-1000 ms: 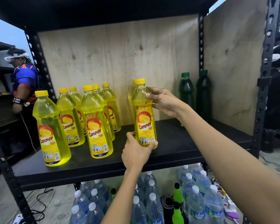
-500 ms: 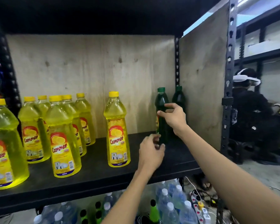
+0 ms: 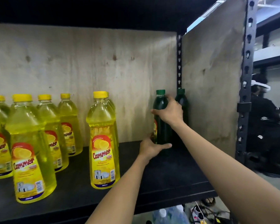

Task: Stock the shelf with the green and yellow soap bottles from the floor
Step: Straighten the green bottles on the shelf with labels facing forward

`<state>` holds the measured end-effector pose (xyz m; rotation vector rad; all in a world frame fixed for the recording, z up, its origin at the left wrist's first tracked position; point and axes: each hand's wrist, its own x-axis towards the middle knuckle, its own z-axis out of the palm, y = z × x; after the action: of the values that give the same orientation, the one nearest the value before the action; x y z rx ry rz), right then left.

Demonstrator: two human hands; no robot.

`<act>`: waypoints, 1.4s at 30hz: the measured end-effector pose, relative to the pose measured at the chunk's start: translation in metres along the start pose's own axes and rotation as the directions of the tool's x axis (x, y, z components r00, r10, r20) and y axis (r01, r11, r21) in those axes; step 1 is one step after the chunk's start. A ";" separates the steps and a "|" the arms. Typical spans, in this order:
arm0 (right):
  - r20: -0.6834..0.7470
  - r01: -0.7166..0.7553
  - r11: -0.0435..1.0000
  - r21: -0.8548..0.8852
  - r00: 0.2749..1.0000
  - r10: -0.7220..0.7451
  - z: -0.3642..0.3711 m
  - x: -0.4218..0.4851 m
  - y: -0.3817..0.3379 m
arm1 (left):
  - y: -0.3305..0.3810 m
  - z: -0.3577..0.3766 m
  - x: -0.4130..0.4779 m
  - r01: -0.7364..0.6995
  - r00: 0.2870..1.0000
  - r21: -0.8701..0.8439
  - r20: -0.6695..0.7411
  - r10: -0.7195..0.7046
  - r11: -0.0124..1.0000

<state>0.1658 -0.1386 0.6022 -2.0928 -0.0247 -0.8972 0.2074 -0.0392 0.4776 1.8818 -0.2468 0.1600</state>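
Head camera view, looking into a black metal shelf (image 3: 168, 172) backed and sided with pale plywood panels (image 3: 103, 75).

Both bare hands are on one dark green soap bottle (image 3: 162, 131) that stands upright near the back right corner. The right hand (image 3: 171, 112) wraps the bottle's upper shoulder, fingers curled closed round it just below the green cap, thumb on the left side. The left hand (image 3: 149, 148) cups the bottle's base, its fingers (image 3: 166, 145) laid across the front at the bottom, thumb tucked on the left by the label. Whether the base rests on the board cannot be told.

Just right of the right hand's fingers, and slightly behind, stands a second green bottle (image 3: 182, 101), close against the side panel.

Well to the left of both hands stand the yellow soap bottles. The nearest yellow bottle (image 3: 103, 143) is alone at the front with another directly behind it; farther left is a group of four more yellow bottles (image 3: 31, 151), all upright, labels facing forward.

Beneath the left forearm, under the shelf, clear water bottles (image 3: 166, 215) stand on the floor.

Beyond the right upright, a seated person in dark clothes (image 3: 263, 113) is partly visible.
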 end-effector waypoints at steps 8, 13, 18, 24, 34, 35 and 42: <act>-0.119 0.029 0.997 -0.070 0.992 -0.037 0.021 0.005 0.003 | -0.008 0.005 0.014 -0.142 0.984 0.075 -0.094 0.149 0.987; -0.132 0.032 0.999 -0.034 0.991 -0.037 0.039 0.018 -0.012 | -0.011 -0.005 0.021 -0.133 0.971 0.021 -0.196 0.135 0.991; -0.059 0.037 0.999 -0.012 0.998 -0.038 0.071 0.023 -0.024 | -0.014 -0.016 0.027 -0.129 0.945 0.016 -0.301 0.127 0.992; -0.007 0.090 0.995 -0.030 0.996 -0.091 0.103 0.030 -0.026 | -0.017 -0.019 0.036 -0.086 0.940 0.008 -0.330 0.084 0.996; 0.152 0.082 0.996 0.041 0.985 -0.087 0.093 0.051 -0.013 | -0.026 -0.020 0.044 -0.081 0.891 -0.031 -0.450 0.058 0.996; 0.175 0.088 0.995 0.037 0.980 -0.093 0.091 0.053 -0.012 | -0.027 -0.020 0.044 -0.068 0.886 -0.016 -0.461 0.053 0.998; 0.335 0.078 0.994 0.081 0.937 -0.101 0.081 0.070 -0.006 | -0.026 -0.020 0.047 -0.085 0.893 -0.241 -0.449 -0.033 0.967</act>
<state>0.2636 -0.0975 0.6165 -2.1736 -0.3292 -0.5693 0.2594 -0.0169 0.4707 1.5340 0.0284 0.5520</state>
